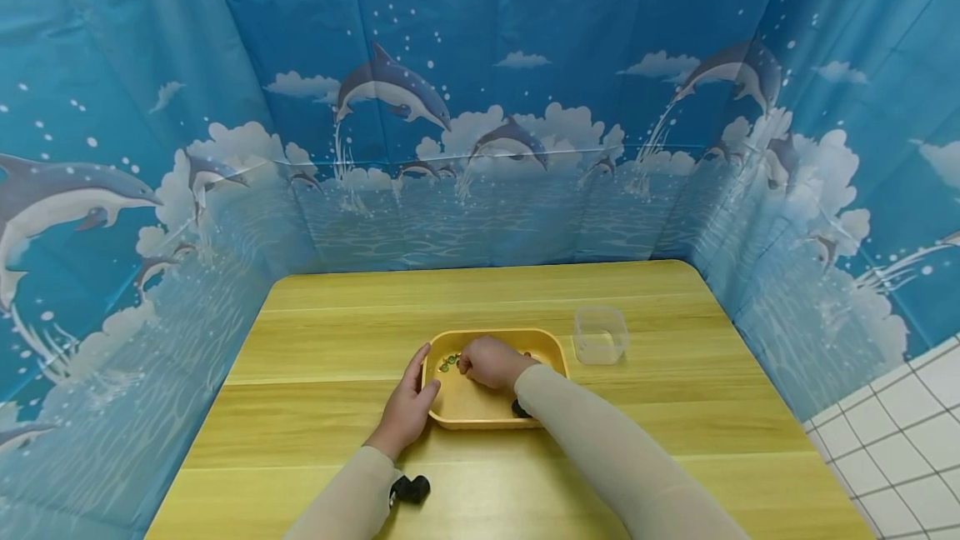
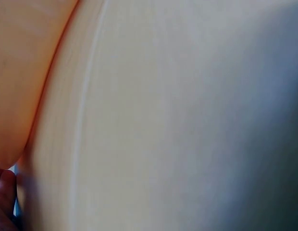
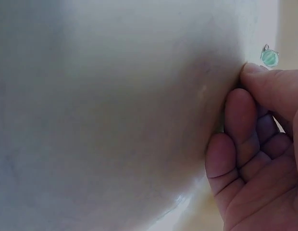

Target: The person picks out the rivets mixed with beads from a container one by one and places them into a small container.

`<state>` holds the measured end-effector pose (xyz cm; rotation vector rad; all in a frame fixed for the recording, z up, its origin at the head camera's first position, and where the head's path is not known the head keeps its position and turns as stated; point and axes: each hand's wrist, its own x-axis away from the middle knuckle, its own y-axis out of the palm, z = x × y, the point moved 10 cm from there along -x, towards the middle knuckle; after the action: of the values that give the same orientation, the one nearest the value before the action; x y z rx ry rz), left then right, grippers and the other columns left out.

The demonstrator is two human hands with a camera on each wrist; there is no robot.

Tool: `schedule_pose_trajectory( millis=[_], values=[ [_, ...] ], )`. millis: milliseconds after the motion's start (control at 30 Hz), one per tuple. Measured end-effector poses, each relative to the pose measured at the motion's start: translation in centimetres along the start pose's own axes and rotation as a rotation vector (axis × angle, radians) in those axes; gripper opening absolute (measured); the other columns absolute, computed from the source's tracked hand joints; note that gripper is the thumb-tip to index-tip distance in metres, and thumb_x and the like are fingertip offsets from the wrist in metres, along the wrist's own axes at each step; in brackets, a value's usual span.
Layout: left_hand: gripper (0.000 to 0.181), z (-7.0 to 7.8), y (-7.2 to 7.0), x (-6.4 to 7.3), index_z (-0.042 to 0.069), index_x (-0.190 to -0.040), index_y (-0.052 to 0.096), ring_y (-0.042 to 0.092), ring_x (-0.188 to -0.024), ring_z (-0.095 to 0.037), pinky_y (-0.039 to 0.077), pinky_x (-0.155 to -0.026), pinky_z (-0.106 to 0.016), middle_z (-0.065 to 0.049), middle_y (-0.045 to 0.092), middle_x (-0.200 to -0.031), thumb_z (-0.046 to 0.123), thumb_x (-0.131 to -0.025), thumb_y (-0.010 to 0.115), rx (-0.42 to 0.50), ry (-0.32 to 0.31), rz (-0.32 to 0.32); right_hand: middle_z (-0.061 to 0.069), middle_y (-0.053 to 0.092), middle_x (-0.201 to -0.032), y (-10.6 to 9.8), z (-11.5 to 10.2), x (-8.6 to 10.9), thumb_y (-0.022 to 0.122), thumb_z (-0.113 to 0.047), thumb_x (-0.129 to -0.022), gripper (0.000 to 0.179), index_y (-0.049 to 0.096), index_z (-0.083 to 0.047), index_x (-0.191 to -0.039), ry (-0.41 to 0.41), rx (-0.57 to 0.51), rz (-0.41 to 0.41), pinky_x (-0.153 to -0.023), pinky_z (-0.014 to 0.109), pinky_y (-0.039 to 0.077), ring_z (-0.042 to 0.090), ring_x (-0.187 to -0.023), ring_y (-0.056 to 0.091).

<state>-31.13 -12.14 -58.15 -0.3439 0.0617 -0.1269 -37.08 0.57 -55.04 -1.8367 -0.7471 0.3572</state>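
A shallow yellow tray (image 1: 480,422) sits on the table. Its left end is held by my left hand (image 1: 407,411), with the fingers along the outside and the thumb over the rim. My right hand (image 1: 491,362) reaches down into the tray, fingers curled and fingertips close to the tray floor. Small green charms (image 1: 448,362) lie just left of those fingertips. The right wrist view shows a round green charm (image 3: 269,58) with a metal loop beside the fingertips. I cannot tell whether the right fingers pinch anything. Part of the tray's right side is hidden by my forearm.
Right of the tray stands a clear plastic container (image 1: 600,336). Small reddish bits (image 1: 527,354) show in the tray beyond the right wrist. A blue dolphin-print curtain (image 1: 480,215) surrounds the wooden table (image 1: 337,315) at the back and sides.
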Motion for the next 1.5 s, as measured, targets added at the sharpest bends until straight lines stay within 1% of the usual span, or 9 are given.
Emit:
schedule_pose_trajectory(
  millis=[167, 400, 533, 633, 833, 1033, 1233, 1367, 1500],
  values=[
    [0.065, -0.1, 0.1, 0.0, 0.033, -0.168, 0.025, 0.026, -0.160, -0.032, 0.031, -0.126, -0.055, -0.011, 0.024, -0.175, 0.019, -0.111, 0.053, -0.011, -0.005, 0.002, -0.005, 0.077, -0.099, -0.1, 0.2, 0.1, 0.070, -0.006, -0.098, 0.016, 0.081, -0.016, -0.091, 0.012, -0.029, 0.001, -0.083, 0.026, 0.056, 0.006, -0.083, 0.063],
    [0.065, 0.1, 0.1, 0.0, 0.030, -0.168, 0.026, 0.029, -0.159, -0.034, 0.035, -0.124, -0.057, -0.014, 0.026, -0.174, 0.019, -0.110, 0.053, -0.004, -0.005, 0.000, -0.002, 0.078, -0.104, -0.3, 0.5, 0.3, 0.069, -0.007, -0.099, 0.015, 0.082, -0.015, -0.095, 0.034, -0.084, 0.003, -0.087, 0.029, 0.058, 0.007, -0.088, 0.066],
    [0.065, 0.1, 0.1, 0.0, 0.032, -0.168, 0.026, 0.029, -0.159, -0.034, 0.034, -0.125, -0.056, -0.013, 0.026, -0.174, 0.020, -0.111, 0.053, 0.004, -0.016, -0.006, -0.002, 0.079, -0.104, -0.1, 0.9, 0.2, 0.068, -0.009, -0.100, 0.015, 0.081, -0.015, -0.097, 0.027, -0.117, 0.010, -0.084, 0.028, 0.057, 0.006, -0.086, 0.064],
    [0.065, 0.1, 0.1, 0.0, 0.033, -0.168, 0.025, 0.026, -0.160, -0.033, 0.031, -0.127, -0.055, -0.012, 0.024, -0.175, 0.020, -0.111, 0.052, 0.010, -0.017, -0.009, -0.004, 0.078, -0.101, 0.0, 1.2, 0.1, 0.068, -0.010, -0.100, 0.015, 0.080, -0.016, -0.095, 0.013, -0.129, 0.016, -0.080, 0.026, 0.055, 0.004, -0.081, 0.061],
    [0.064, 0.0, 0.2, 0.0, 0.033, -0.168, 0.027, 0.024, -0.161, -0.031, 0.028, -0.128, -0.054, -0.010, 0.023, -0.176, 0.019, -0.111, 0.053, 0.030, -0.011, -0.010, -0.005, 0.077, -0.099, -0.2, 1.3, 0.2, 0.067, -0.012, -0.102, 0.016, 0.080, -0.017, -0.094, 0.029, -0.154, 0.023, -0.080, 0.026, 0.054, 0.005, -0.080, 0.060],
    [0.064, 0.2, 0.2, 0.0, 0.030, -0.168, 0.026, 0.026, -0.161, -0.031, 0.027, -0.129, -0.052, -0.011, 0.024, -0.175, 0.017, -0.111, 0.052, 0.009, -0.016, -0.004, -0.005, 0.076, -0.097, -0.6, 1.3, 0.5, 0.068, -0.014, -0.102, 0.013, 0.079, -0.015, -0.097, 0.053, -0.219, 0.021, -0.079, 0.028, 0.054, 0.007, -0.078, 0.059],
    [0.065, 0.3, 0.2, 0.0, 0.030, -0.169, 0.025, 0.029, -0.160, -0.031, 0.030, -0.128, -0.051, -0.010, 0.025, -0.175, 0.016, -0.111, 0.051, 0.003, -0.022, -0.006, -0.007, 0.074, -0.093, -0.7, 1.3, 0.7, 0.069, -0.014, -0.102, 0.011, 0.079, -0.016, -0.097, 0.064, -0.249, 0.009, -0.077, 0.027, 0.052, 0.007, -0.076, 0.058],
    [0.065, 0.4, 0.2, 0.1, 0.029, -0.169, 0.025, 0.029, -0.160, -0.031, 0.030, -0.128, -0.051, -0.011, 0.025, -0.175, 0.015, -0.111, 0.051, -0.004, -0.024, -0.004, -0.006, 0.075, -0.095, -0.8, 1.3, 0.8, 0.069, -0.013, -0.101, 0.011, 0.080, -0.014, -0.099, 0.067, -0.279, 0.003, -0.077, 0.027, 0.052, 0.008, -0.078, 0.058],
    [0.065, 0.5, 0.1, 0.2, 0.029, -0.169, 0.025, 0.027, -0.160, -0.031, 0.029, -0.128, -0.051, -0.010, 0.024, -0.175, 0.016, -0.111, 0.052, 0.002, -0.029, -0.002, -0.005, 0.076, -0.101, -1.1, 1.5, 0.9, 0.068, -0.013, -0.102, 0.013, 0.080, -0.013, -0.106, 0.079, -0.285, 0.005, -0.077, 0.026, 0.053, 0.007, -0.081, 0.059]
  ],
)
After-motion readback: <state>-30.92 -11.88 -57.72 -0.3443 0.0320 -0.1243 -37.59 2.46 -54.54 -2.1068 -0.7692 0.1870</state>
